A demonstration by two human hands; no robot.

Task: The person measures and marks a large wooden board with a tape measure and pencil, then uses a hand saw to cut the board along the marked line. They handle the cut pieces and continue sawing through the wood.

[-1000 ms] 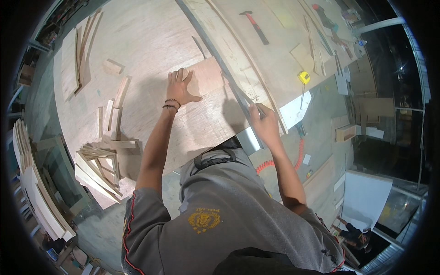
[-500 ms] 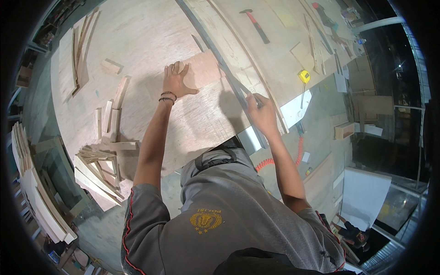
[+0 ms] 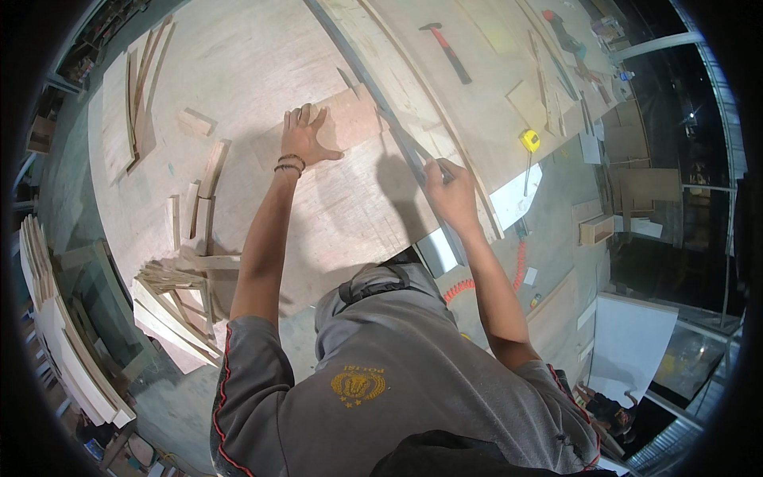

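My left hand lies flat with its fingers spread on a thin rectangular plywood piece. That piece rests on a large plywood sheet, its right end close to a long dark straight strip. My right hand is closed in a pinch beside the strip, around a slim pointed tool. Only part of the tool shows, so its exact kind is unclear. A narrow dark offcut stands at the far edge of the plywood piece.
Several wood strips are piled at the left, with a small block beyond them. To the right lie a hammer and a yellow tape measure. A red coiled hose hangs near my right arm. Another person is at the lower right.
The view has shifted slightly. My left hand stays pressed on the plywood piece, and my right hand keeps its pinch near the strip with barely any movement.
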